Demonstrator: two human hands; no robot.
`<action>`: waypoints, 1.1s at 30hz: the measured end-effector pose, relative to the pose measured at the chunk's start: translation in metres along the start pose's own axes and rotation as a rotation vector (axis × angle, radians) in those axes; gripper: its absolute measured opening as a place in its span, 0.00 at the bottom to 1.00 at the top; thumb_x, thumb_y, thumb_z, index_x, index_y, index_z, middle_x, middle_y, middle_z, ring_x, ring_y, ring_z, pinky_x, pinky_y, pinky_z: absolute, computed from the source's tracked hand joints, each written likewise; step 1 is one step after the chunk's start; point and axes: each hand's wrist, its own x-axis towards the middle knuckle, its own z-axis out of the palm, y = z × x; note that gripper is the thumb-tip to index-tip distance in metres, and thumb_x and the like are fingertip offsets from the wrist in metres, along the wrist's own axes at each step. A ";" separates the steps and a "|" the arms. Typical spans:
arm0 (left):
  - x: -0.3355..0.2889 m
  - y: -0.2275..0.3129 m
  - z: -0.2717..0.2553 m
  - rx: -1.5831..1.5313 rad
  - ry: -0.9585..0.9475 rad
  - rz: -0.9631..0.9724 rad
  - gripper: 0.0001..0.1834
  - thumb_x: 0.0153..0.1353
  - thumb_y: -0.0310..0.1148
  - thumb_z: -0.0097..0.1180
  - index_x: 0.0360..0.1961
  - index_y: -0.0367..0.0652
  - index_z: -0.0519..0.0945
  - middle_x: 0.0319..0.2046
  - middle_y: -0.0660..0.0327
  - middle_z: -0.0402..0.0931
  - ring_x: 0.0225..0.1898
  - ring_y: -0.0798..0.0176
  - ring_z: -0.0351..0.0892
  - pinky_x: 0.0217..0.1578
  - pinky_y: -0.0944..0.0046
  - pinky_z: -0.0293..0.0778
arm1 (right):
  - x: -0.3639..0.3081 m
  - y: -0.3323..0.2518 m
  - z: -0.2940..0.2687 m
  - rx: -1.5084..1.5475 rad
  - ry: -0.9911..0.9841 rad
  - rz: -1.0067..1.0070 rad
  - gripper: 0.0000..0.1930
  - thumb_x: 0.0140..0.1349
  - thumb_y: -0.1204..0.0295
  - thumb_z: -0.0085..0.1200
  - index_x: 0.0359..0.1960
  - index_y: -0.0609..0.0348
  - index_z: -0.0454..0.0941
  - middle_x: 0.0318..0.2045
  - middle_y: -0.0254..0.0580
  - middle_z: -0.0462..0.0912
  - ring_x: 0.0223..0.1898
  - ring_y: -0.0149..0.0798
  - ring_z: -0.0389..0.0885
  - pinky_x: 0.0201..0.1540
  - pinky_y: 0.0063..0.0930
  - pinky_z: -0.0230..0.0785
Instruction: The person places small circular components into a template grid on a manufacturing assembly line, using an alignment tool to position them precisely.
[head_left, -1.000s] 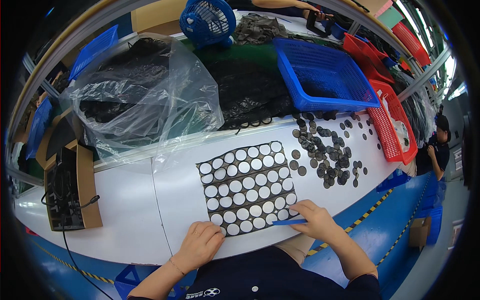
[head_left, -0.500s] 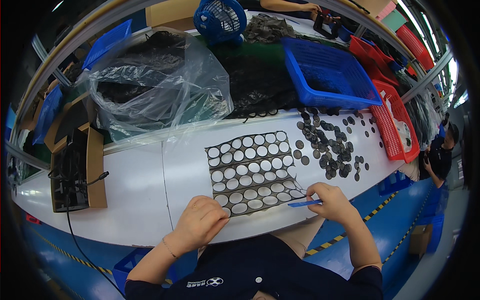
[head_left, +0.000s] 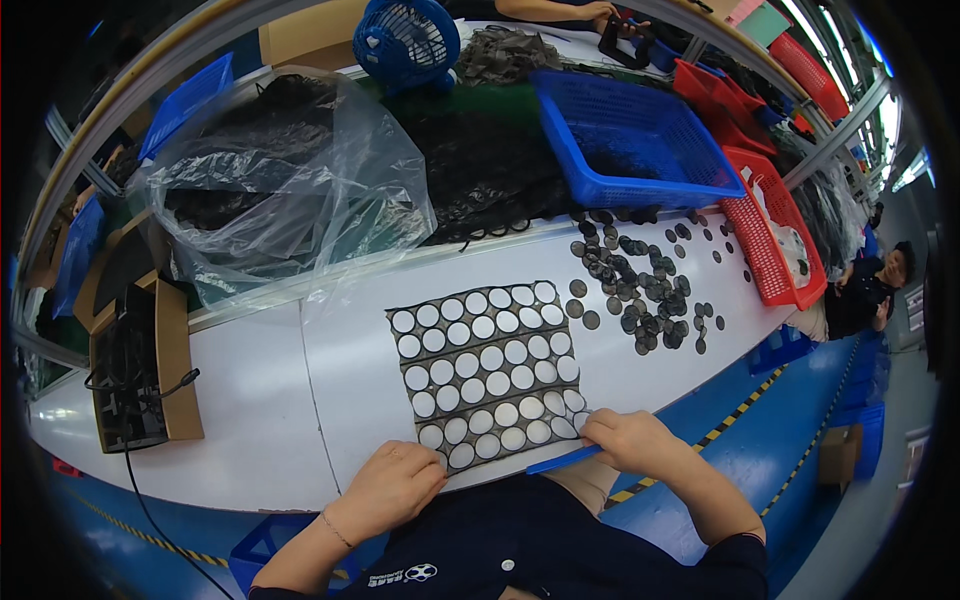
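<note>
A thin black sheet (head_left: 470, 338) with rows of round openings, white showing in them, lies on the white table in front of me. My left hand (head_left: 395, 487) is closed on its near left corner, fingers pinched together. At the near right corner, my right hand (head_left: 632, 442) is closed on the sheet's edge. A flat blue strip (head_left: 562, 461) sticks out leftward from under the right hand, along the near edge; its far end is hidden by the fingers. Many loose dark discs (head_left: 655, 297) are scattered right of the sheet.
Beyond the sheet stand a clear plastic bag (head_left: 380, 190) of dark material, a blue basket (head_left: 650, 190) and a blue fan (head_left: 405, 45). A red basket (head_left: 770, 240) is at right, an open cardboard box (head_left: 180, 390) with a cable at left. Another person (head_left: 868, 290) is far right.
Both hands have drawn the sheet nearer to me, and it lies flatter. The stretched right corner has slackened. The blue strip has come down to the near edge. The view has shifted slightly.
</note>
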 end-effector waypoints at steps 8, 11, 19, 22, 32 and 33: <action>-0.001 -0.005 0.005 -0.028 -0.046 -0.028 0.06 0.57 0.30 0.59 0.35 0.40 0.78 0.40 0.60 0.76 0.39 0.57 0.77 0.41 0.58 0.73 | 0.006 0.008 -0.004 0.273 -0.064 0.200 0.22 0.50 0.74 0.61 0.50 0.53 0.79 0.49 0.40 0.80 0.44 0.43 0.82 0.44 0.33 0.78; 0.008 -0.004 -0.001 -0.082 -0.084 -0.047 0.08 0.53 0.28 0.63 0.35 0.42 0.79 0.40 0.59 0.78 0.37 0.55 0.80 0.40 0.58 0.75 | -0.001 0.016 0.004 0.345 0.047 0.194 0.19 0.51 0.76 0.60 0.47 0.56 0.80 0.49 0.40 0.81 0.47 0.44 0.81 0.47 0.33 0.77; 0.064 -0.017 0.002 0.117 0.260 0.003 0.10 0.53 0.26 0.63 0.38 0.40 0.79 0.39 0.58 0.77 0.39 0.55 0.78 0.42 0.58 0.72 | 0.024 0.055 0.022 0.551 0.756 0.575 0.10 0.65 0.71 0.54 0.45 0.61 0.81 0.33 0.45 0.81 0.33 0.40 0.80 0.38 0.30 0.71; 0.100 -0.015 0.009 0.066 0.251 0.136 0.12 0.53 0.25 0.62 0.40 0.39 0.79 0.41 0.56 0.78 0.41 0.53 0.78 0.41 0.57 0.73 | 0.042 0.095 0.010 0.504 0.951 0.668 0.11 0.65 0.69 0.55 0.44 0.61 0.81 0.27 0.43 0.78 0.28 0.38 0.77 0.34 0.31 0.69; 0.145 0.011 0.017 -0.027 0.266 0.276 0.09 0.55 0.27 0.62 0.38 0.41 0.80 0.42 0.58 0.78 0.40 0.58 0.79 0.39 0.61 0.74 | 0.119 0.193 -0.039 0.204 0.939 0.917 0.37 0.51 0.50 0.65 0.60 0.58 0.71 0.29 0.48 0.81 0.32 0.47 0.81 0.37 0.39 0.72; 0.145 0.009 0.016 -0.019 0.249 0.278 0.09 0.56 0.27 0.61 0.39 0.40 0.79 0.43 0.57 0.76 0.40 0.57 0.79 0.40 0.60 0.73 | 0.124 0.196 -0.042 0.217 0.923 0.926 0.36 0.51 0.51 0.64 0.59 0.58 0.72 0.29 0.48 0.82 0.33 0.48 0.82 0.38 0.38 0.73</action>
